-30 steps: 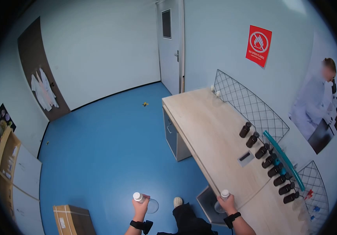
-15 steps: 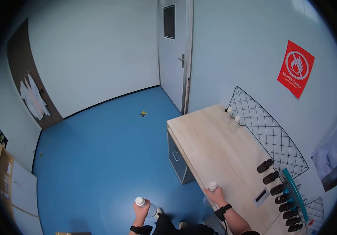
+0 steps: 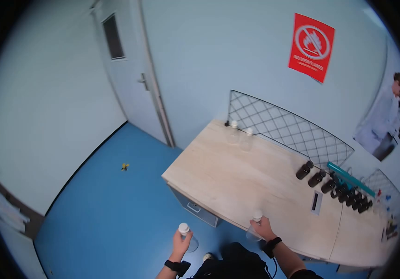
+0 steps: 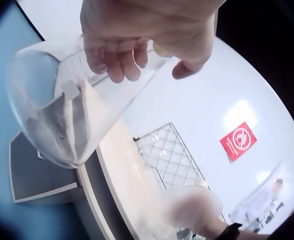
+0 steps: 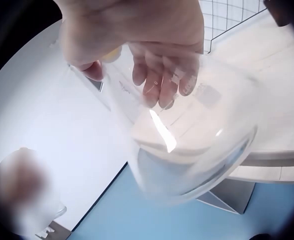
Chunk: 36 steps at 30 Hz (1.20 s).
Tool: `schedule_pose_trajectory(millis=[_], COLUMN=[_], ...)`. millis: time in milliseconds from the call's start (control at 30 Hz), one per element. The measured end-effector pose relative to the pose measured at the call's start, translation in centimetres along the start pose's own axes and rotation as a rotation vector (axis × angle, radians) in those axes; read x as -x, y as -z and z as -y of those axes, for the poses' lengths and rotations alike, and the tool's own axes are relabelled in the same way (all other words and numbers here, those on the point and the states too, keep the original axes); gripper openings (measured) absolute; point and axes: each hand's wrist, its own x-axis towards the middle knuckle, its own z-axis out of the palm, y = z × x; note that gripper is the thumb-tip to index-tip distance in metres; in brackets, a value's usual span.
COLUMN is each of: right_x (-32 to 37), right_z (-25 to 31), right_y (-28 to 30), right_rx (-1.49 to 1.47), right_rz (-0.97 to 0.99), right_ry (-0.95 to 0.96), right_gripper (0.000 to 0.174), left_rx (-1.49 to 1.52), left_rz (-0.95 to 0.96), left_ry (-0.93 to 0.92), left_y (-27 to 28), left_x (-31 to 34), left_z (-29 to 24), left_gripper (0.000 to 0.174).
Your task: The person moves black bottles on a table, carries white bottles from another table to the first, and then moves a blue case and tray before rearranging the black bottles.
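Observation:
My left hand (image 3: 180, 244) grips a clear conical flask by its neck, just below its white cap (image 3: 183, 228). In the left wrist view that flask (image 4: 42, 120) tilts, its wide base away from the fingers, with printed markings on its wall. A second clear conical flask (image 5: 207, 135), also white-capped, is held by the neck in my right hand (image 3: 264, 229). Its lower part overlaps the front edge of the wooden desk (image 3: 214, 162) in the head view, while the left flask is over the blue floor. Both flasks look empty.
Two white-capped clear flasks (image 3: 246, 141) stand at the desk's far corner, before a black wire grid (image 3: 283, 125). Several brown bottles (image 3: 316, 178) line the back, near a teal bar (image 3: 351, 179) and a small label card (image 3: 316, 203). A grey drawer unit (image 3: 193, 207) sits beneath.
The head view has swung right, and the desk now lies more squarely ahead and closer. Both hands still hold their flasks; the right one is now at the desk's front edge.

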Motion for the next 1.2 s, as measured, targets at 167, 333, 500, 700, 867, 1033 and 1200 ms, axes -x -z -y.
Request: schedule_pose_trajectory(millis=[167, 333, 500, 700, 867, 1033, 1200], right_x=[-2.3, -8.1, -15.4, -24.7, -30.1, -32.1, -33.0], right_z=[0.8, -1.9, -4.1, -6.7, -7.6, -9.6, -10.6], right_y=[3.1, 5.8, 7.4, 9.1, 10.3, 10.5, 11.1], right_rx=[-0.056, 0.03, -0.113, -0.161, -0.226, -0.244, -0.189], right_rz=[-0.141, -0.265, -0.44, -0.526, -0.532, -0.538, -0.562], right_ry=[-0.11, -0.123, -0.191, -0.112, -0.133, -0.081, -0.109], right_gripper=[0.023, 0.031, 0.031, 0.028, 0.025, 0.025, 0.027], left_rx=[0.051, 0.093, -0.03, 0.011, -0.02, 0.029, -0.021], left_rz=[0.318, 0.461, 0.524, 0.661, 0.581, 0.697, 0.667], left_ry=[-0.15, -0.316, -0.381, -0.233, -0.297, -0.264, -0.298], left_y=[-7.5, -18.4, -30.1, -39.2, -44.0, -45.7, -47.3], left_x=[-9.6, -18.0, -25.5, -31.1, -34.0, -35.2, -36.5], left_z=[-3.6, -6.8, -6.4, -7.6, -5.5, -4.7, -1.8], left_gripper=[0.027, 0.032, 0.036, 0.036, 0.032, 0.033, 0.035])
